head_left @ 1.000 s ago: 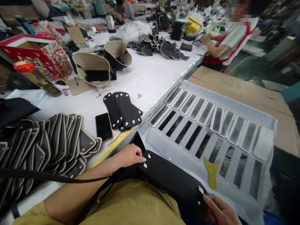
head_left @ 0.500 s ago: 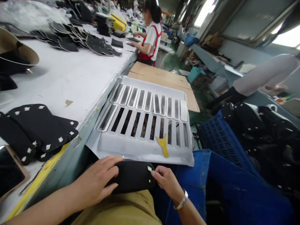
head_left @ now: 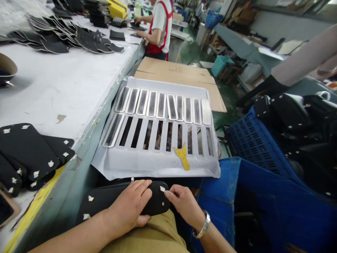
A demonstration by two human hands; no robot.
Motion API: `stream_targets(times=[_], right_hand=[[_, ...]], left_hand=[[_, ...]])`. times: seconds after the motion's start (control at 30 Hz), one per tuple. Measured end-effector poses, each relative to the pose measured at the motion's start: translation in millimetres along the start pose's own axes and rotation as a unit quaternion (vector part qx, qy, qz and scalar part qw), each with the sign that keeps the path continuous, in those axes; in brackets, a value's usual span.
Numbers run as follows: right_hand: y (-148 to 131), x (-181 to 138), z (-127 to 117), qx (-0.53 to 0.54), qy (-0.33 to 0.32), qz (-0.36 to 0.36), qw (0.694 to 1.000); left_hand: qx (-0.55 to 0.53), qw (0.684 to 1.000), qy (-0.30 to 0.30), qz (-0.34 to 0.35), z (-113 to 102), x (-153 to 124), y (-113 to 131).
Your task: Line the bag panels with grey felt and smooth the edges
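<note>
A black, round-ended panel (head_left: 105, 196) lies across my lap, with small white patches and a gold stud on it. My left hand (head_left: 129, 207) grips it around the middle, fingers over the far edge and thumb at the near one. At the panel's right end, the bent fingers of my right hand (head_left: 184, 203) pinch with thumb and forefinger at the edge of a white patch (head_left: 162, 189). Just beyond the panel is a white slotted sheet (head_left: 158, 165), bearing rows of white-framed dark strips (head_left: 142, 102) and a yellow forked piece (head_left: 182, 156).
More black panels (head_left: 26, 147) with white patches lie on the white worktable (head_left: 52, 95) at left. A blue crate (head_left: 252, 140) of black pieces and a blue bin (head_left: 218, 196) stand at right. Cardboard (head_left: 179, 73) lies behind the sheet. A co-worker (head_left: 160, 31) stands at the table.
My left hand has shifted right along the panel, and more of the panel's left end shows. My right hand stays at the patch on the right end. The view has tilted downward.
</note>
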State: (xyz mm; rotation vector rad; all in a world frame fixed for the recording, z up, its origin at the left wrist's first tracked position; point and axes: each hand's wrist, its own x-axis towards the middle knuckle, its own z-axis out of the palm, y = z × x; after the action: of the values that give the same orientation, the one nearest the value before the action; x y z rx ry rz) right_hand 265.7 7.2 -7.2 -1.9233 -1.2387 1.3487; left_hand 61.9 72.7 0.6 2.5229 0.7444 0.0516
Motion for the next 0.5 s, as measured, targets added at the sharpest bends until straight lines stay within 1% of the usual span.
stream_targets(times=[0.27, 0.4, 0.5], right_hand=[[4, 2, -5, -0.044, -0.007, -0.022, 0.999], [1, 3, -8, -0.071, -0.009, -0.04, 0.997], [-1, 3, -10, -0.082, -0.012, -0.046, 0.995]], left_hand=[[0.032, 0.999, -0.01, -0.005, 4, 8, 8], [0.013, 1.0, -0.015, 0.009, 7, 14, 9], [-0.006, 1.0, -0.007, 0.018, 10, 19, 9]])
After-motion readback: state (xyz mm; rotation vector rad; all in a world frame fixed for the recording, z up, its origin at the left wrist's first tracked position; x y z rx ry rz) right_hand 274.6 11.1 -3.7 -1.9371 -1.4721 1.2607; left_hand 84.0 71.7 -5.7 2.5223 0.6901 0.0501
